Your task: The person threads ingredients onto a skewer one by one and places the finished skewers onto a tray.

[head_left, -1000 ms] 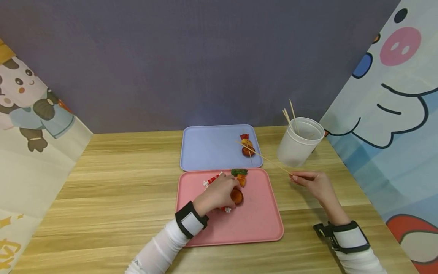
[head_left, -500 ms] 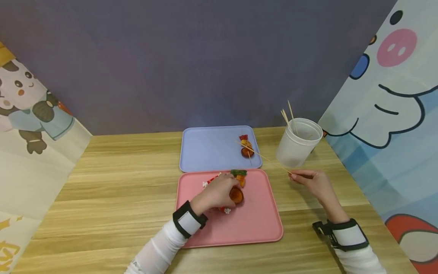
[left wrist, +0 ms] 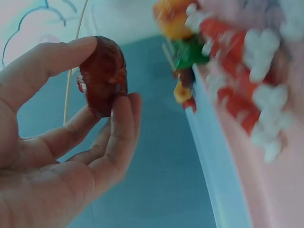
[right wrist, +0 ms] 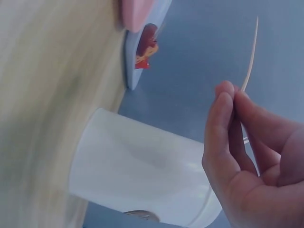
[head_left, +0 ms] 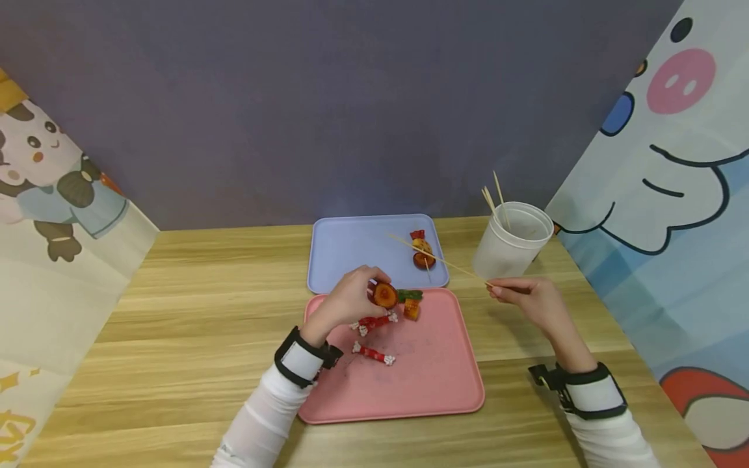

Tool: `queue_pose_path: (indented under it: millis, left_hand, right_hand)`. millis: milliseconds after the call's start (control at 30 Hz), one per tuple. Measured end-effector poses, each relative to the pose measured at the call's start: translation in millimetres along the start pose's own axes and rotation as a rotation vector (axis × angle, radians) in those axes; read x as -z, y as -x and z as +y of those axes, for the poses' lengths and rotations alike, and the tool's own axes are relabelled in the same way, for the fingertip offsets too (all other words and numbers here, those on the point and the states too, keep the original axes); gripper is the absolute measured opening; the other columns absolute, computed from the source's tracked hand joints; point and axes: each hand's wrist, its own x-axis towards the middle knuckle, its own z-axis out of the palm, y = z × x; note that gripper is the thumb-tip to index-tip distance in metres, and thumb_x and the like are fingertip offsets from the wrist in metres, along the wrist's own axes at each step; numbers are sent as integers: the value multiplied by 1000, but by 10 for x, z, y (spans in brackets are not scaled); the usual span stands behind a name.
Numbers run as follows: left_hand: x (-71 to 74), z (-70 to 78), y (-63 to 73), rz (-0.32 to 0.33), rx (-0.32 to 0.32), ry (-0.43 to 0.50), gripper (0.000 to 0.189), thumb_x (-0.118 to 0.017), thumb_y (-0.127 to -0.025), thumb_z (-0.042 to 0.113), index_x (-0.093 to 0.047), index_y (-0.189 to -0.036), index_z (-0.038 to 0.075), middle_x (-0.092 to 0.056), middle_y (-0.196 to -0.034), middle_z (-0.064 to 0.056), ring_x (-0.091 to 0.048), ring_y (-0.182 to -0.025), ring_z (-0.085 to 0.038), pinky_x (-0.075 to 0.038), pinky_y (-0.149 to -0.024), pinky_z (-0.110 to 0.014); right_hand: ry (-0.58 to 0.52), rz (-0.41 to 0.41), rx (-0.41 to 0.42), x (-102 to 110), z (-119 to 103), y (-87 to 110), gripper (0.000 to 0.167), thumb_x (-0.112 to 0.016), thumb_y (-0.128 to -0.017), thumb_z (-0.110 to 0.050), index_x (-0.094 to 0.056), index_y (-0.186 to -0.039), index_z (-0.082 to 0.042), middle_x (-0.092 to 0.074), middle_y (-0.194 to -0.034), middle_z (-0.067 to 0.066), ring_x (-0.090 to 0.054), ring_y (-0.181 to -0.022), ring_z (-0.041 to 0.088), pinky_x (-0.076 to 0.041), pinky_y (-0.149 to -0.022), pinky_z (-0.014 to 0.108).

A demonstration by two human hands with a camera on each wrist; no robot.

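Between thumb and fingers, my left hand [head_left: 348, 296] pinches a round brown toy food piece [head_left: 385, 296] with an orange-tan face, lifted over the far left of the pink tray [head_left: 421, 383]. In the left wrist view the piece [left wrist: 105, 78] is seen edge-on. My right hand [head_left: 534, 300] holds a thin wooden skewer [head_left: 459, 268] near one end, pinched by the fingertips. The skewer slants left over the blue tray, its far tip apart from the brown piece. On the pink tray lie several red pieces [head_left: 373, 353] with white knobbly ends, a green piece [head_left: 409, 295] and an orange chunk [head_left: 411, 309].
Behind the pink tray is a blue tray [head_left: 357, 253], bearing a loaded skewer [head_left: 422, 247] with red, yellow and brown pieces. A white tub [head_left: 504, 250] with several skewers stands at the back right. A grey wall [head_left: 351, 110] rises behind the wooden table [head_left: 222, 338].
My left hand has lifted the brown piece from the pink tray and moved it up and away, uncovering the red pieces. My right hand has shifted slightly left and up with the skewer.
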Motion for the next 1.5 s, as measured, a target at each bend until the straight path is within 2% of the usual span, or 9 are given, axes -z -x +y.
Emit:
queue_pose_path:
  millis: [233, 433, 567, 733, 867, 1033, 1267, 1367, 1500]
  left_hand:
    - [247, -51, 27, 86, 36, 161, 51, -79, -72, 9, -61, -119, 10, -61, -112, -7, -60, -97, -23, -54, -80, -34]
    - [387, -99, 37, 169, 43, 314, 55, -79, -73, 6, -54, -122, 7, -60, -116, -11, -60, -100, -26, -52, -89, -39]
    - [477, -114, 40, 224, 51, 459, 52, -77, -75, 4, -53, -121, 4, -60, -116, -16, -60, -102, -28, -51, -90, -37]
    - [570, -99, 50, 265, 48, 612, 49, -73, -80, 4, -54, -125, 3, -59, -119, -17, -61, -104, -27, -54, -84, -27]
    - [612, -72, 49, 284, 28, 736, 49, -70, -82, 3, -53, -128, 1, -57, -121, -14, -62, -105, -21, -53, -82, -23]
    - [643, -25, 23, 312, -41, 873, 45, -65, -84, -2, -53, -128, -2, -57, -116, -8, -63, -100, -17, -53, -80, -24]
    - [645, -15, -7, 309, -111, 1080, 45, -56, -86, -9, -47, -130, -13, -59, -112, -6, -60, -102, -15, -51, -88, -24]
    - [641, -15, -5, 294, -130, 1130, 46, -53, -86, -12, -45, -131, -14, -59, -114, -7, -60, -104, -16, -51, -90, -25]
    - [627, -12, -7, 278, -137, 1144, 46, -53, -87, -12, -44, -132, -14, -59, -114, -8, -60, -104, -16, -51, -90, -25]
  right_hand:
    - [28, -15, -6, -14, -123, 10, 30, -64, -90, -18, -68, -112, 2, -72, -99, 14, -66, -80, -3, -54, -72, 17]
    - [-14, -34, 17, -27, -184, 13, 29, -63, -91, -13, -67, -113, 5, -71, -100, 17, -66, -80, -3, -54, -72, 17]
    - [-38, -34, 49, -43, -211, 1, 28, -63, -91, -10, -66, -112, 7, -73, -97, 12, -66, -80, -3, -55, -71, 18]
    - [-73, -29, 78, -41, -254, -4, 27, -63, -90, -8, -66, -111, 10, -73, -93, 2, -66, -80, -3, -56, -71, 20]
    - [-91, -28, 97, -35, -292, -3, 27, -62, -90, -7, -66, -110, 10, -73, -90, -5, -66, -81, -3, -56, -72, 20]
    - [-75, -24, 105, -31, -332, 7, 26, -62, -91, -8, -67, -110, 9, -72, -89, -10, -67, -81, -2, -55, -72, 19]
    - [-42, -5, 119, -17, -359, 35, 25, -62, -91, -10, -68, -109, 6, -71, -89, -10, -66, -81, -3, -56, -72, 21]
    - [-42, -2, 125, -13, -371, 45, 24, -62, -91, -9, -68, -109, 6, -72, -89, -10, -67, -81, -3, -56, -71, 19]
    - [-26, 1, 125, -19, -383, 54, 24, -63, -90, -11, -69, -109, 4, -73, -90, -5, -66, -81, -4, -55, -71, 18]
